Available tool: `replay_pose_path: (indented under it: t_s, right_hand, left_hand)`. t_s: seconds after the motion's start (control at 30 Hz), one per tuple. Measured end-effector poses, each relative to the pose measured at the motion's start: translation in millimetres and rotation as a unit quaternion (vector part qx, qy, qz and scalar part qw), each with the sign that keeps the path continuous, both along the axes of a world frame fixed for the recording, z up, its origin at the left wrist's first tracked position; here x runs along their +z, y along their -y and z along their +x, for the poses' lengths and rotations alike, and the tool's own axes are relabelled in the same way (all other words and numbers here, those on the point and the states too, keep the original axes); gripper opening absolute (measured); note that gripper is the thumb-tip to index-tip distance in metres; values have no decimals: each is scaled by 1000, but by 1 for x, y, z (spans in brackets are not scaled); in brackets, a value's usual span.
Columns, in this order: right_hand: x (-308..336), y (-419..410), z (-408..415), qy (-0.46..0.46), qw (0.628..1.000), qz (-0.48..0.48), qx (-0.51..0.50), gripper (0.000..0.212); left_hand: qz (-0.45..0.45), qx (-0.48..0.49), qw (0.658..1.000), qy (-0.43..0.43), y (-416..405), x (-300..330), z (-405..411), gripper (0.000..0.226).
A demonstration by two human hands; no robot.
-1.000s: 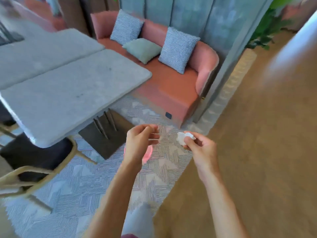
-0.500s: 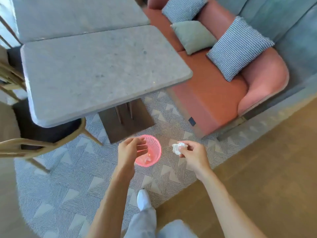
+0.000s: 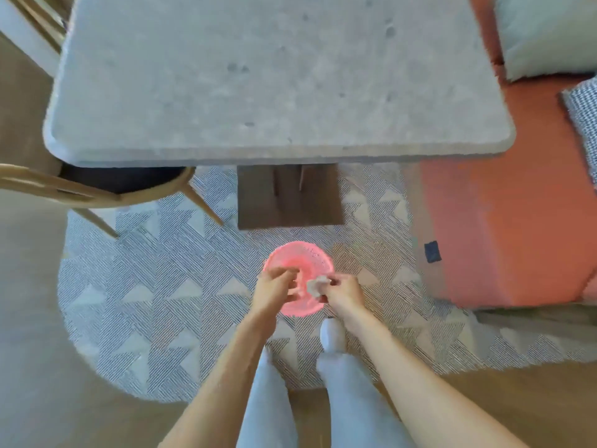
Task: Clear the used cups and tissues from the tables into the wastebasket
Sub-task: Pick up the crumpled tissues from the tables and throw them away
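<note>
pink mesh wastebasket (image 3: 298,258) on patterned rug (image 3: 155,286), just in front of dark table base (image 3: 289,197), seen from straight above. both hands over its near rim.

r hand (image 3: 344,294): pinches crumpled white tissue (image 3: 315,285) betw. thumb + fingertips, fingers curled round it. tissue held over basket opening, near-right part, above rim level; not touching basket as far as visible.

l hand (image 3: 274,291): over left-near part of basket, fingers bent inward, tips close to tissue. nothing seen in it; blurred, so can't say whether tips touch tissue. hands close together, almost meeting over basket.

basket contents: can't resolve through blur and hands.

grey stone-look tabletop (image 3: 277,82) fills upper frame, surface speckled. wooden chair (image 3: 97,192) w/ dark seat tucked under its left corner, legs on rug edge. salmon sofa (image 3: 504,215) at right, just beside table; pale green cushion (image 3: 546,33) and checked cushion (image 3: 584,114) on it, both cut by frame edge. small dark tag (image 3: 432,251) on sofa front, low.

standing on rug near its edge: light grey trousers (image 3: 349,399), white-toed foot (image 3: 332,334) just behind basket, under r forearm. wood floor (image 3: 38,383) round rug at left + bottom.
</note>
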State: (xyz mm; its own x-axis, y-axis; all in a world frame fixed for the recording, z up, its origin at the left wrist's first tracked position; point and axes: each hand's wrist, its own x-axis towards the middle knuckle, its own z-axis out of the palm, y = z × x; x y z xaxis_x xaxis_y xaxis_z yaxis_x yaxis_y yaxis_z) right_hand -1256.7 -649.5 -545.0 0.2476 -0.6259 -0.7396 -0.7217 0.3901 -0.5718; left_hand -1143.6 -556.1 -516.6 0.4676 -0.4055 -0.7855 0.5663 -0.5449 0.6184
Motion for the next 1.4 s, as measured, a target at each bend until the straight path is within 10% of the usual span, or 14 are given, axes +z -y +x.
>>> replay_pose_path:
  t_s: [0.3,0.57,1.0,1.4]
  right_hand:
    - [-143,16,11,-21,997,64,34,32]
    - [-134,23,14,-45,994,62,82,44]
    - [122,4,92,211,971,47,101,14]
    - [328,-93,149,371,901,64,216,16]
  left_hand:
    - [38,-21,999,-18,8,-147,-9,23]
    - [41,-15,999,4,-19,-139,12,27]
    - [-81,154,981,87,-24,98,39,14]
    - [-164,426,858,235,-176,306,48,19]
